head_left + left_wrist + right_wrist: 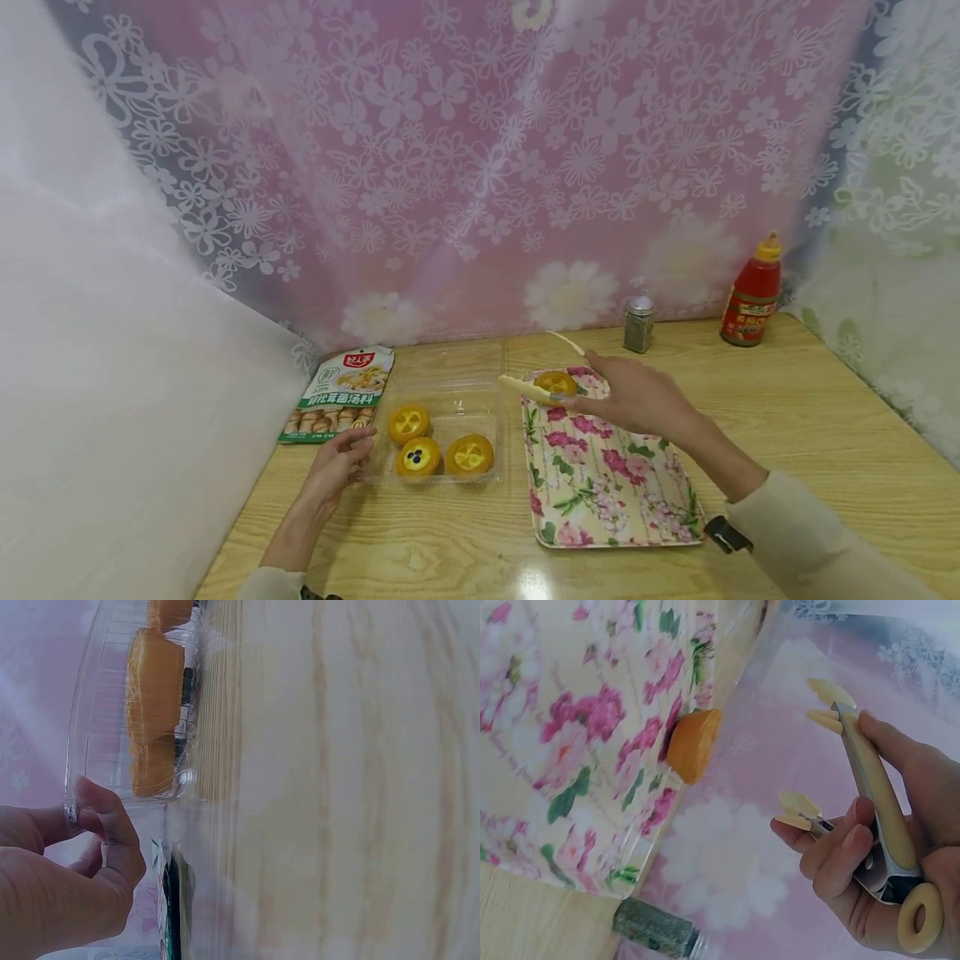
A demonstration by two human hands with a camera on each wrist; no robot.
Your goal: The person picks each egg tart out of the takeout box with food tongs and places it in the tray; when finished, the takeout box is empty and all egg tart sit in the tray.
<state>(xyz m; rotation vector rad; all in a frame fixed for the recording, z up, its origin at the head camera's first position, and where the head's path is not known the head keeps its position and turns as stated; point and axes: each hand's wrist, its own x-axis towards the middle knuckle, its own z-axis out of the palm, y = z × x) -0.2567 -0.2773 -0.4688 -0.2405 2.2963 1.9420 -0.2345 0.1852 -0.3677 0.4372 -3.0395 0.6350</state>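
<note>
My left hand (333, 471) pinches the left rim of a clear plastic container (474, 408); the left wrist view shows thumb and fingers at its edge. Three egg tarts sit inside: two topped with yellow pieces (408, 423) (469, 455) and one with dark berries (417, 458). My right hand (637, 396) grips metal tongs (877, 802) with pale yellow tips, their arms spread and nothing between them. Another egg tart (557, 383) rests at the far left corner of a floral tray (592, 467), apart from the tong tips in the right wrist view.
A food pouch (337, 396) lies left of the container. Behind the tray stand a small jar of dark seasoning (638, 325) and, farther right, a red sauce bottle (752, 296). A flowered pink curtain (480, 167) hangs along the wooden table's back edge.
</note>
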